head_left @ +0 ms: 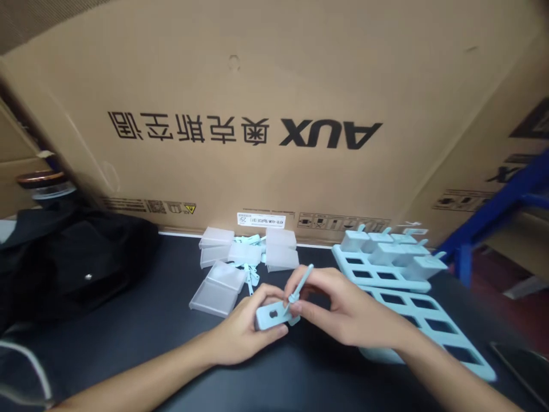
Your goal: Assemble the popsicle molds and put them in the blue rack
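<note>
My left hand (pixel 242 332) holds a small light-blue lid (pixel 271 316) with a keyhole slot, low over the black table (pixel 150 337). My right hand (pixel 343 309) pinches a thin light-blue stick (pixel 300 284) whose lower end meets the lid's slot. Both hands are close together at the middle of the table. Right of them lie two light-blue trays: a near tray (pixel 433 332) with open rectangular cells, and a far tray (pixel 377 269) carrying several filled moulds with sticks.
Several frosted clear plastic cups (pixel 223 286) and loose blue sticks (pixel 251 277) lie behind my hands. A large AUX cardboard box (pixel 274 114) walls the back. A black bag (pixel 72 257) sits left; a blue frame (pixel 493 212) stands right. A dark phone (pixel 523 366) lies at the right edge.
</note>
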Demonstrator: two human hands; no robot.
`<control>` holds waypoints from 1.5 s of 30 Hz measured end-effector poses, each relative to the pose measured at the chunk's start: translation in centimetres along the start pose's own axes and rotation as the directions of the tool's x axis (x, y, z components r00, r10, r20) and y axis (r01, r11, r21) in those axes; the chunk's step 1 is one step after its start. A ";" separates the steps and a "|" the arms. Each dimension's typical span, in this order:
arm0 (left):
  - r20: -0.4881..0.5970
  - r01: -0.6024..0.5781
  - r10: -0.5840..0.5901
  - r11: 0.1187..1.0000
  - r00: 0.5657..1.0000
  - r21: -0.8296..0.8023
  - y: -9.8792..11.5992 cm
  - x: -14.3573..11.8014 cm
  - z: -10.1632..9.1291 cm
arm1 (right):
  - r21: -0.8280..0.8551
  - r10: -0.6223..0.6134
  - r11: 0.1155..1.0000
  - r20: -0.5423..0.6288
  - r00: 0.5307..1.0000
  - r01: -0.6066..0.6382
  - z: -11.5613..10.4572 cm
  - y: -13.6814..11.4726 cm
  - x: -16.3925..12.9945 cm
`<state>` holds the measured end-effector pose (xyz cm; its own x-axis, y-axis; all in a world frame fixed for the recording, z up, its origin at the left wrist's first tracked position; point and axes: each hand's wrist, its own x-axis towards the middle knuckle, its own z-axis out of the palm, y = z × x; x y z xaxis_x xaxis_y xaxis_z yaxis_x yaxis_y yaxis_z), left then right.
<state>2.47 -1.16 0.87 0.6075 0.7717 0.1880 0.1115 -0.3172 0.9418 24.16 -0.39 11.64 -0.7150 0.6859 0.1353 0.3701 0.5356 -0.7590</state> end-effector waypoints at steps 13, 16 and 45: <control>0.036 0.065 -0.058 0.963 0.998 -0.262 -0.4 -0.2 -0.5 | -0.482 0.112 0.869 0.406 0.907 0.109 -3.4 -1.2 2.3; -0.024 0.029 -0.031 0.995 0.999 -0.099 -0.4 -0.3 -0.7 | -0.461 0.060 0.872 0.434 0.899 0.165 -1.9 -1.5 3.6; 0.100 -0.156 0.129 0.924 0.987 0.350 -0.5 1.2 2.1 | -0.649 0.176 0.730 -0.122 0.977 -0.213 -10.6 4.6 -6.2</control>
<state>4.86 -1.24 0.08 0.6922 0.6654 0.2795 0.2832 -0.6066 0.7429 36.60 3.10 14.08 -0.5608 0.8245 0.0764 0.8075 0.5649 -0.1698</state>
